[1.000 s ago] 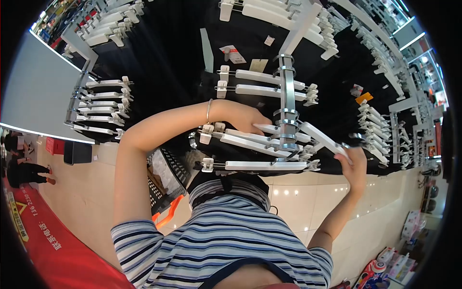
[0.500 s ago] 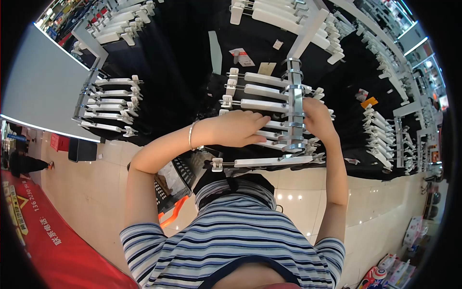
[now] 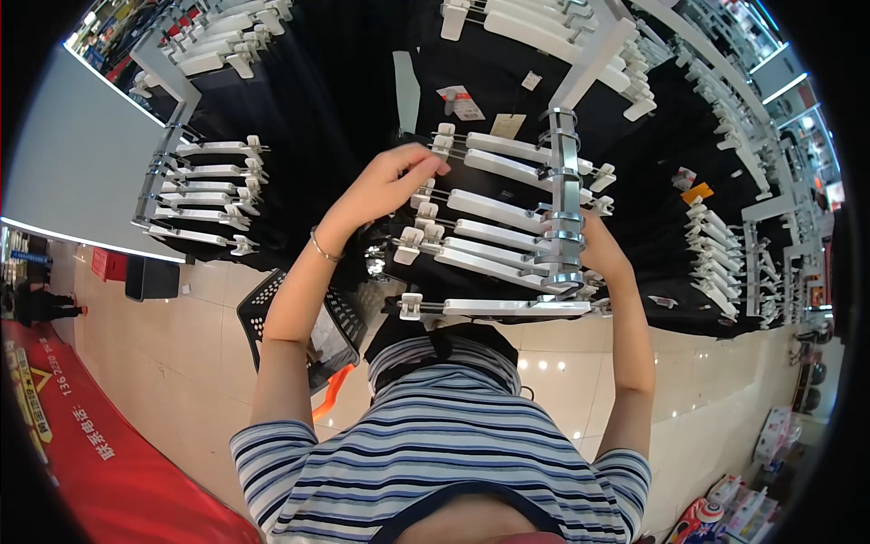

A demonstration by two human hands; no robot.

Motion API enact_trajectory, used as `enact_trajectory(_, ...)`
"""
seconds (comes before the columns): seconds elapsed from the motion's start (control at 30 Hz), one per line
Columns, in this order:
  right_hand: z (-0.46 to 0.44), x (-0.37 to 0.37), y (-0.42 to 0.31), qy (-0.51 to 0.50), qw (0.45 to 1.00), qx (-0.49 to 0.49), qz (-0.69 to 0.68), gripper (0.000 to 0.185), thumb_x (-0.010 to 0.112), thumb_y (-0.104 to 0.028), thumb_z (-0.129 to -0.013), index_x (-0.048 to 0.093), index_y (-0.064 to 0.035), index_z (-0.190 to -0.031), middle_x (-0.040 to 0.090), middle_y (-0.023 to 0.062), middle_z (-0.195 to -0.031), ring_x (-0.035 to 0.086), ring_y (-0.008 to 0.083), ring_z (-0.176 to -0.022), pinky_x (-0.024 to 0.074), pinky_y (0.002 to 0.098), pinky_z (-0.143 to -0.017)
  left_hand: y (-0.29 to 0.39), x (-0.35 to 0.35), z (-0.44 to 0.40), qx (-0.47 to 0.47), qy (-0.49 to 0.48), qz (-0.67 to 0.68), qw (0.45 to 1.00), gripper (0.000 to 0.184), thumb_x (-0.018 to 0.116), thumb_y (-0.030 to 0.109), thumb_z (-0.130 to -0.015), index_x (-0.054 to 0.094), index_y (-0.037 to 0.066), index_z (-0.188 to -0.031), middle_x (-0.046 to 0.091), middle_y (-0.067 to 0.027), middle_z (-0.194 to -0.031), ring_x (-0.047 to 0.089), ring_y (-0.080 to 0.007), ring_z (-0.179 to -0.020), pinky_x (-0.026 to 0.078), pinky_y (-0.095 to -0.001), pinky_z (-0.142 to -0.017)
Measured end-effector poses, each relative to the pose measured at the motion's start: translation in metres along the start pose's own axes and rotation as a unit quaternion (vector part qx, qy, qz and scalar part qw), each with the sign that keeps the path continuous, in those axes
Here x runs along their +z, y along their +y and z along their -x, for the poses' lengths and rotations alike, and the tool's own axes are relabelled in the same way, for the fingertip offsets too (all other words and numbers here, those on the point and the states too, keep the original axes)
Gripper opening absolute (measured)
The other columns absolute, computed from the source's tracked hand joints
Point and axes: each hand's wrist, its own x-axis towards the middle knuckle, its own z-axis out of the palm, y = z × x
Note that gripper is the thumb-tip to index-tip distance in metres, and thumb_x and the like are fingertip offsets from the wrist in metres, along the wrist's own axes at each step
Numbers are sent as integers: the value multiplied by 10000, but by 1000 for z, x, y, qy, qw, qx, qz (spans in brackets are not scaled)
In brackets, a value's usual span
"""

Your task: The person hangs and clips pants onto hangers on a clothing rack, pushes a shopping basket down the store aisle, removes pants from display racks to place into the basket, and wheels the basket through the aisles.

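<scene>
- The left hand (image 3: 385,186) is narrow, fingers bent and thumb close to the fingertips, beside the clip ends of the white hangers; whether it grips anything, I cannot tell.
- The right hand (image 3: 603,247) is at the opposite ends of those hangers, its fingers partly hidden behind the rail; its grip cannot be told.
- Between the two hands lie the straight, smooth white plastic clip hangers (image 3: 494,208), slim bars with thin metal rods and blocky clips at their ends.
- Just left of the right hand runs the faceted shiny metal rail (image 3: 566,195), with the hangers' rings around it.
- Matt black cloth garments (image 3: 471,179) hang below the bars, filling the narrow slots between them.
- Nearer the body than both hands, one front white hanger (image 3: 521,307) sits apart, a wider dark gap behind it.
- Beyond the hands, a flat red-and-white paper tag (image 3: 462,104) lies against black cloth.
- Beneath the left forearm, a perforated black plastic basket (image 3: 258,304) has an orange handle (image 3: 333,390).
- Right of the right hand, a dark stretch of cloth separates it from another row of white hangers (image 3: 711,258).
- Glossy beige floor tiles (image 3: 544,363) show between the front hanger and the body.
</scene>
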Motion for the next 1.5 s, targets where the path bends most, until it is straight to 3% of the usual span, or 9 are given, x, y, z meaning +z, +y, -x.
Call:
enact_trajectory(0.13,7,-2,1,-15,1000,-6,-1,274,662,-37,-673,630,3,-942,644,116,-889,618,228,-804,481,311,-747,-21,5,4,-27,-135,79,987,362,383,278,-952,613,8,-1027,654,-118,-917,611,-181,-876,446,-273,-823)
enact_trajectory(0.23,14,-2,-6,-34,999,26,-16,308,663,-39,-679,613,11,-979,637,118,-862,615,227,-785,480,308,-747,-31,1,0,-116,-250,411,869,497,305,361,-966,572,-37,-1098,654,-166,-845,637,-232,-888,501,-293,-786)
enact_trajectory(0.33,24,-4,-17,-56,993,79,65,373,693,-67,-665,606,-8,-1023,578,133,-1011,570,256,-902,457,324,-807,-44,13,-15,-176,-265,379,869,516,270,354,-969,506,-60,-1168,647,-147,-811,657,-236,-757,518,-300,-758)
enact_trajectory(0.5,35,0,-10,-94,977,71,181,425,753,-177,-612,646,-82,-1013,460,139,-1251,424,337,-1136,337,384,-971,-40,42,-44,-154,-254,154,942,481,486,257,-919,339,180,-1371,631,-80,-692,612,-170,-555,509,-245,-590)
enact_trajectory(0.63,38,5,-1,-59,979,33,192,426,753,-206,-589,666,-95,-990,480,140,-1227,401,346,-1158,310,405,-982,-54,49,-56,22,-209,-189,959,496,489,255,-912,327,144,-1367,610,-80,-661,613,-152,-610,457,-293,-599)
enact_trajectory(0.77,32,8,-25,17,980,-49,190,509,588,55,-666,451,-4,-1153,448,179,-1179,459,344,-1038,379,392,-905,-47,46,-54,27,-216,-205,954,403,496,269,-910,426,121,-1278,543,-54,-595,510,-127,-530,407,-275,-565)
enact_trajectory(0.93,18,7,-36,157,984,90,1,312,448,45,-828,459,15,-1139,433,166,-1238,511,306,-987,414,333,-858,-51,50,-49,57,-277,-53,958,297,513,289,-908,551,81,-1116,431,6,-547,381,-99,-512,337,-245,-532)
enact_trajectory(1.17,6,8,-21,125,991,55,3,352,439,119,-792,457,19,-1130,504,149,-1008,513,220,-761,432,275,-709,-47,54,-35,11,-313,3,950,277,482,228,-922,596,36,-1084,649,-101,-996,622,-175,-900,484,-281,-809)
enact_trajectory(1.5,6,1,-22,88,992,61,72,258,427,114,-780,524,38,-1007,508,143,-737,485,207,-609,418,300,-583,-68,70,-8,-76,-317,199,924,563,518,426,-868,443,56,-1287,537,-188,-1182,546,-246,-1097,427,-303,-915)
